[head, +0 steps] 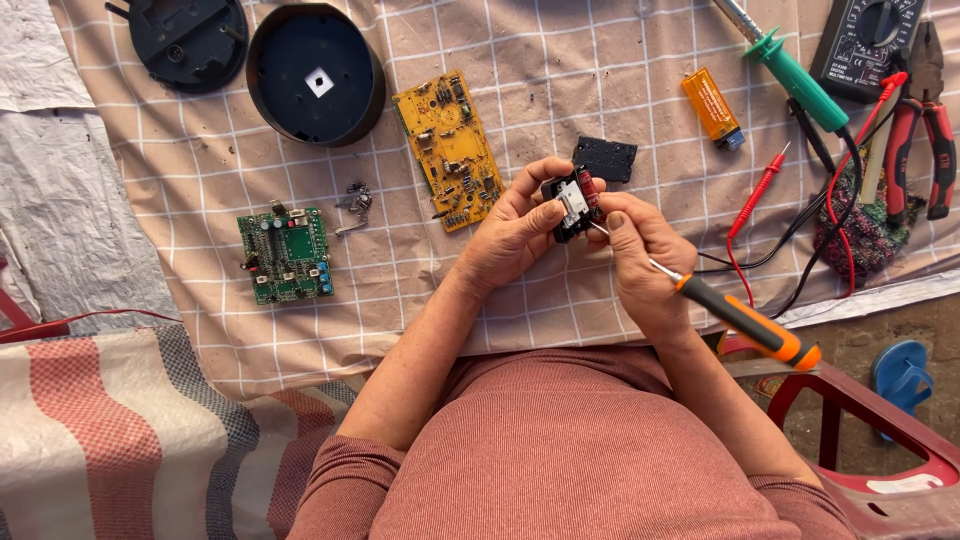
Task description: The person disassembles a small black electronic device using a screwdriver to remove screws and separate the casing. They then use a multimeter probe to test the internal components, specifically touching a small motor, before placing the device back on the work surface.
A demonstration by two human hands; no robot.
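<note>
While two dark round housing shells [315,72] lie opened at the far left of the checked cloth [560,60], a green circuit board [286,255] rests nearer, with a little heap of loose screws [354,203] just beside it and a yellow circuit board [449,148] further along. Judging by these parts, the stripping down is largely done. At the middle, the left hand [510,235] is closed around a small black part [572,205], held above the cloth; the right hand [640,255] grips an orange-handled screwdriver [745,322], its tip at that part, which looks not yet opened. A black plate [605,158] lies just behind. Rightward sit an orange lighter [712,108], a green soldering iron [795,75], a meter [868,45] with red and black leads, and red-handled pliers [925,130].
</note>
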